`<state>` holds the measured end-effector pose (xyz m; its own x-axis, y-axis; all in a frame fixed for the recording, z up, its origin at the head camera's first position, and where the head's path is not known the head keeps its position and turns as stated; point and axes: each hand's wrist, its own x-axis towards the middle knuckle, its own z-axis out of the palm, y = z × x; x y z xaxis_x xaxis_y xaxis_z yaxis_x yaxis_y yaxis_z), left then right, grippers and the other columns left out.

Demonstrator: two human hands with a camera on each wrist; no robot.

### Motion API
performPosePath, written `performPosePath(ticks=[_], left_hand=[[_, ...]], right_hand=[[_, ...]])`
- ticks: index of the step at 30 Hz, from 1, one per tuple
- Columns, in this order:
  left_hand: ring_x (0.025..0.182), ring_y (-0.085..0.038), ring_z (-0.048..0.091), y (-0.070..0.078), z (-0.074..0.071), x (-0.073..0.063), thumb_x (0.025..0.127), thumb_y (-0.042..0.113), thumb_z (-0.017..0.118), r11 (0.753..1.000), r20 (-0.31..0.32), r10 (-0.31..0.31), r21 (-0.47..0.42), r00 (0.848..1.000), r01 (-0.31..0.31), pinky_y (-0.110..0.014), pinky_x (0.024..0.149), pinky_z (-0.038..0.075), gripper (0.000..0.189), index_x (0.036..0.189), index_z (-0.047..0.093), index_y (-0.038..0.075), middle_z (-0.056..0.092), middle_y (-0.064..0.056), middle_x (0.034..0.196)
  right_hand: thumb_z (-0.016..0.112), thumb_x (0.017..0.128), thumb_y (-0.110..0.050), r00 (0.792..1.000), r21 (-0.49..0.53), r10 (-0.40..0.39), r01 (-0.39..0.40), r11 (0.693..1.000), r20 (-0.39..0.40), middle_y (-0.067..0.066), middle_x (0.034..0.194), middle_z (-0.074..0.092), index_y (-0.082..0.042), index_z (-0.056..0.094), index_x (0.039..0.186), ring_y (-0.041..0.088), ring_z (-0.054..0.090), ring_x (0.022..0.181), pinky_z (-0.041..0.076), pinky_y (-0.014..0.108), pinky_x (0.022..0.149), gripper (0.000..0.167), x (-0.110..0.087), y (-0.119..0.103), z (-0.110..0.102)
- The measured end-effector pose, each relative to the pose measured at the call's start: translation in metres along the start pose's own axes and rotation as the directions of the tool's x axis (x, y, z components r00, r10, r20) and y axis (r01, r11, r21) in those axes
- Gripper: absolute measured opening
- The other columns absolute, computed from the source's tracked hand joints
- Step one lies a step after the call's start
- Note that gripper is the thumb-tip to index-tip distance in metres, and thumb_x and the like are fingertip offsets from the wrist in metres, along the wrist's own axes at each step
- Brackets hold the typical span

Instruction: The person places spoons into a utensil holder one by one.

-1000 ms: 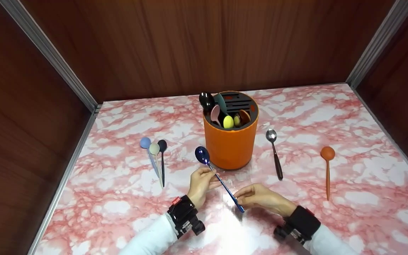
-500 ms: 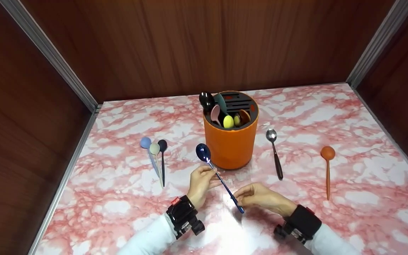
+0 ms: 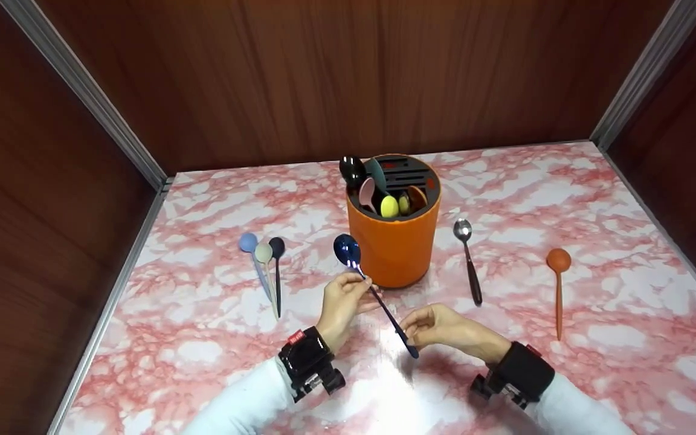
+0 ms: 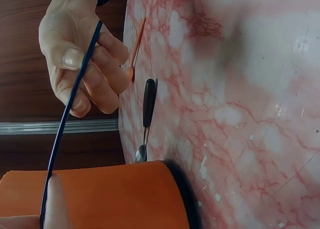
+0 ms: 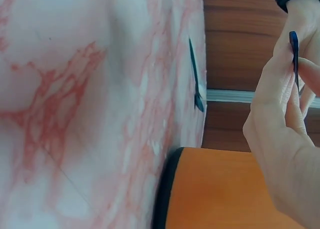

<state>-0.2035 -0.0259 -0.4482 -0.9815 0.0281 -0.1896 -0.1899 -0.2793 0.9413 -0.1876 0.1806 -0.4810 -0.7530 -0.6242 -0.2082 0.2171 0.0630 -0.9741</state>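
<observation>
A shiny dark-blue spoon (image 3: 348,251) is held aslant in the air, its bowl up and to the left, just in front of an orange cylindrical utensil holder (image 3: 391,254). My left hand (image 3: 342,308) pinches its slim handle below the bowl. Near the handle's lower end, my right hand (image 3: 447,331) pinches it between thumb and fingers. The left wrist view shows the handle (image 4: 65,116) running between both hands. Several spoons stand in the holder's slotted black top, among them a yellow spoon (image 3: 389,206) and a pink spoon (image 3: 367,192).
Left of the holder, a light-blue spoon (image 3: 248,242), a cream spoon (image 3: 264,254) and a navy spoon (image 3: 277,246) lie close together. To its right lie a steel spoon with a dark handle (image 3: 473,281) and an orange spoon (image 3: 559,261). Brown panels (image 3: 348,78) enclose the marbled table (image 3: 191,350).
Both hands have shifted slightly up the head view, carrying the blue spoon with them; its bowl now overlaps more of the holder's left side. The other spoons stay put.
</observation>
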Motion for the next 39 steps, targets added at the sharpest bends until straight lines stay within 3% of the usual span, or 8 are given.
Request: performPosePath(ticks=[5,14,29,33,39], left_hand=[[0.068,-0.018,0.067,0.01,0.003,0.001,0.094,-0.008,0.054,1.0,0.018,0.012,0.018,1.0,-0.012,-0.037,0.069,0.061,0.002,0.096,0.053,-0.009,0.066,-0.019,0.086],[0.066,-0.017,0.065,0.025,0.01,0.003,0.093,-0.009,0.055,0.999,0.018,0.038,0.022,0.999,-0.038,-0.037,0.071,0.061,0.009,0.09,0.053,-0.001,0.064,-0.01,0.077],[0.065,-0.017,0.064,0.045,0.019,0.005,0.093,-0.01,0.054,0.998,0.031,0.064,-0.001,0.997,-0.064,-0.036,0.066,0.062,0.007,0.093,0.052,-0.003,0.063,-0.016,0.081],[0.067,-0.018,0.064,0.052,0.021,0.005,0.093,-0.009,0.055,0.998,0.027,0.068,0.005,0.997,-0.069,-0.035,0.067,0.062,0.006,0.094,0.052,-0.004,0.063,-0.017,0.082],[0.066,-0.017,0.064,0.062,0.023,0.005,0.093,-0.009,0.055,0.995,0.027,0.092,0.033,0.995,-0.093,-0.037,0.068,0.061,0.005,0.095,0.052,-0.005,0.064,-0.016,0.083]], right_hand=[[0.06,0.08,0.003,1.0,-0.022,0.006,-0.007,1.0,-0.023,0.0,0.085,0.064,0.006,0.064,0.104,0.009,0.058,0.078,0.054,0.019,0.071,0.024,0.001,-0.008,-0.001],[0.062,0.083,0.001,0.998,-0.062,0.022,-0.025,0.998,-0.053,0.003,0.086,0.065,0.008,0.064,0.105,0.012,0.061,0.08,0.055,0.021,0.073,0.023,0.0,-0.024,-0.002],[0.062,0.09,-0.006,0.998,-0.114,0.024,-0.032,0.993,-0.065,0.003,0.095,0.064,0.007,0.065,0.109,0.016,0.06,0.089,0.052,0.031,0.085,0.024,-0.001,-0.04,-0.008],[0.064,0.091,-0.009,0.998,-0.101,0.021,-0.027,0.994,-0.066,0.003,0.094,0.064,0.001,0.067,0.108,0.016,0.059,0.089,0.052,0.03,0.085,0.02,0.0,-0.046,-0.009],[0.064,0.091,-0.009,0.998,-0.12,-0.006,-0.002,0.993,-0.068,0.004,0.095,0.065,0.004,0.065,0.11,0.016,0.059,0.089,0.052,0.029,0.084,0.023,0.0,-0.054,-0.011]])
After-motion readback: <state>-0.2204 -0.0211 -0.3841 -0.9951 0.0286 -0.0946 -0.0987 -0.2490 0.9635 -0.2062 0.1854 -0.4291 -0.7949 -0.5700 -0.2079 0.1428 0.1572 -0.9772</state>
